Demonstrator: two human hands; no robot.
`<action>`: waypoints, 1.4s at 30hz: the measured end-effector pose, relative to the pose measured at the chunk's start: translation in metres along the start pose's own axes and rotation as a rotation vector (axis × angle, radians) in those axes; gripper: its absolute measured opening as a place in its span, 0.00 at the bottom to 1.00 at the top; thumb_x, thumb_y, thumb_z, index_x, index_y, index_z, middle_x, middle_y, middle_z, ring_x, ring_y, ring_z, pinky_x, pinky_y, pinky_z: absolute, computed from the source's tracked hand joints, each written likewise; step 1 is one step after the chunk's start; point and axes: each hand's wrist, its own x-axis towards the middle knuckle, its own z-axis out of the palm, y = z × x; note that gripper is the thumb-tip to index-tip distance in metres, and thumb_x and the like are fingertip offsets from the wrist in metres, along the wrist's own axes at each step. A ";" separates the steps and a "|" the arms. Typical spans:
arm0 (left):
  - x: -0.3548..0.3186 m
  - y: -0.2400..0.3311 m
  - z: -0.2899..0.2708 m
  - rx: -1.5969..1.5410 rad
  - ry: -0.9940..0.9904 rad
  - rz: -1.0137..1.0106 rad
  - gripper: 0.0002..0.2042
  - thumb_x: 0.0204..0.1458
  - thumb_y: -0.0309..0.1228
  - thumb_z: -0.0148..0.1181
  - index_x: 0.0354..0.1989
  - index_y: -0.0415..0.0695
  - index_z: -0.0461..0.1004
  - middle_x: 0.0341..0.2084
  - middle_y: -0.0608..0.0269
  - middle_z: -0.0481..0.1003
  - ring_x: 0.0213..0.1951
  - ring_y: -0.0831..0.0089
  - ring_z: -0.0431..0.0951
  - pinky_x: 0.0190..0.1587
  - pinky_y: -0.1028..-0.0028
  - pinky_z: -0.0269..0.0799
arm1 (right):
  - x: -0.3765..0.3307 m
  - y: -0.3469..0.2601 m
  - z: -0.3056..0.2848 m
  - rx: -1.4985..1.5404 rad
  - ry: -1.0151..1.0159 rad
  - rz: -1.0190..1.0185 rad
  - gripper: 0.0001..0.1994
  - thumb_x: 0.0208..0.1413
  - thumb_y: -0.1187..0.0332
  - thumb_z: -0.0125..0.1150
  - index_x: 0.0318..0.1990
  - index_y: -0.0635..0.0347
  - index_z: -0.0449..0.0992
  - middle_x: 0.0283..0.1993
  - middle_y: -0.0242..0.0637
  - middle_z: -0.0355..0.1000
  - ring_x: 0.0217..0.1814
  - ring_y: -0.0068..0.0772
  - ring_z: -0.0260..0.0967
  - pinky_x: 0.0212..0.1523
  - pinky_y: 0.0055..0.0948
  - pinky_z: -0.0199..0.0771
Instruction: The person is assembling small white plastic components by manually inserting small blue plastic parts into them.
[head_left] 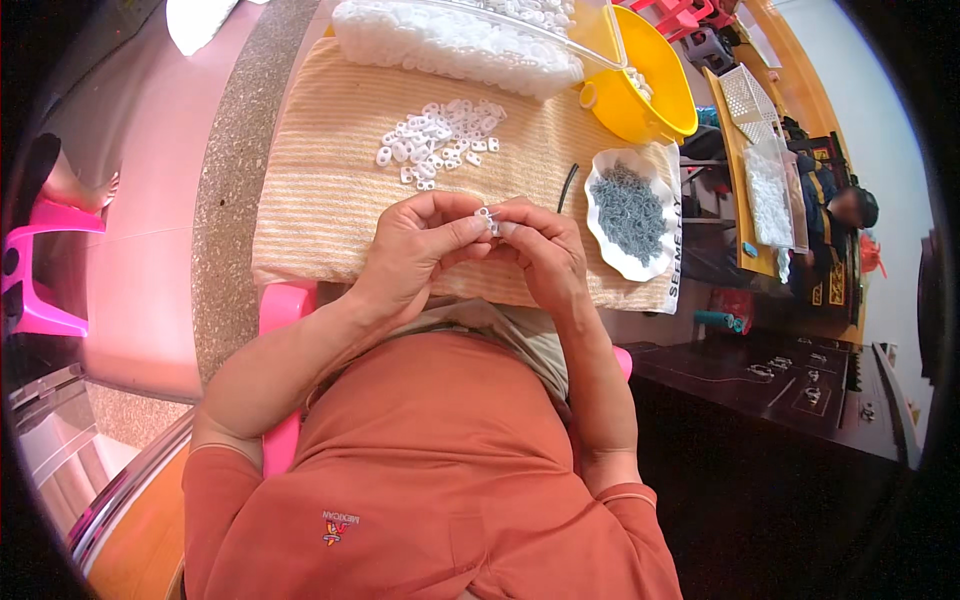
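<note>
Two-handed work on a small white piece (488, 222), pinched in the fingertips of left hand (408, 238) and right hand (552, 250) over the near part of the striped cloth (320, 200). Possibly more than one piece in that grip; too small and too covered by fingers to tell. By judgement, at the stage of fitting or aligning, not yet of laying down. For the next move, probably a need for a steady left pinch and a small, careful press from the right. For room: bare cloth to the left of the hands and a narrow band of it short of the loose heap of white pieces (440, 135) farther out. Tighter on the right, near the thin black rod (568, 187) and, beyond it, the scalloped dish (640, 270) of small grey parts (630, 210); best to clear that rim. Along the far side, a clear box (597, 35) full of white pieces and a yellow tub (630, 115). At the front, the cloth's edge close by: risky for a dropped piece.
</note>
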 end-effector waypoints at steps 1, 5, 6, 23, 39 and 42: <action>0.000 0.000 0.000 0.001 0.000 0.000 0.07 0.52 0.23 0.60 0.39 0.38 0.74 0.32 0.61 0.77 0.34 0.78 0.78 0.39 0.80 0.77 | 0.000 0.002 -0.001 0.000 0.001 0.000 0.10 0.57 0.74 0.53 0.43 0.68 0.77 0.39 0.33 0.74 0.40 0.21 0.70 0.45 0.20 0.71; 0.000 -0.001 -0.001 -0.019 -0.014 0.004 0.07 0.52 0.23 0.60 0.39 0.38 0.74 0.32 0.61 0.77 0.33 0.78 0.78 0.39 0.80 0.77 | 0.000 -0.002 0.000 0.082 -0.007 0.054 0.09 0.57 0.74 0.56 0.43 0.68 0.75 0.36 0.33 0.74 0.38 0.20 0.71 0.41 0.19 0.72; 0.000 -0.002 -0.001 -0.019 -0.015 0.003 0.07 0.52 0.23 0.60 0.39 0.38 0.74 0.32 0.61 0.77 0.33 0.78 0.78 0.39 0.80 0.77 | -0.002 -0.005 0.001 0.135 0.006 0.108 0.09 0.56 0.74 0.57 0.43 0.67 0.75 0.35 0.33 0.75 0.37 0.20 0.72 0.39 0.18 0.72; 0.000 -0.003 -0.001 -0.017 -0.016 -0.011 0.06 0.53 0.22 0.60 0.39 0.38 0.73 0.33 0.61 0.77 0.34 0.78 0.78 0.39 0.80 0.78 | -0.001 0.004 -0.002 0.109 0.035 0.002 0.08 0.53 0.77 0.62 0.41 0.67 0.77 0.37 0.36 0.77 0.37 0.21 0.74 0.39 0.19 0.75; -0.001 -0.003 0.000 0.003 0.001 -0.036 0.07 0.53 0.22 0.59 0.40 0.37 0.73 0.33 0.60 0.77 0.32 0.77 0.78 0.37 0.80 0.78 | -0.001 -0.010 -0.012 0.009 -0.022 0.096 0.10 0.51 0.79 0.63 0.42 0.67 0.74 0.38 0.36 0.76 0.38 0.23 0.74 0.40 0.22 0.76; 0.000 -0.004 -0.001 -0.009 -0.011 -0.045 0.07 0.53 0.22 0.59 0.40 0.37 0.73 0.33 0.60 0.77 0.33 0.77 0.78 0.38 0.80 0.78 | -0.001 -0.006 -0.013 0.025 -0.033 0.083 0.08 0.53 0.78 0.62 0.40 0.67 0.75 0.37 0.37 0.76 0.37 0.23 0.74 0.39 0.22 0.77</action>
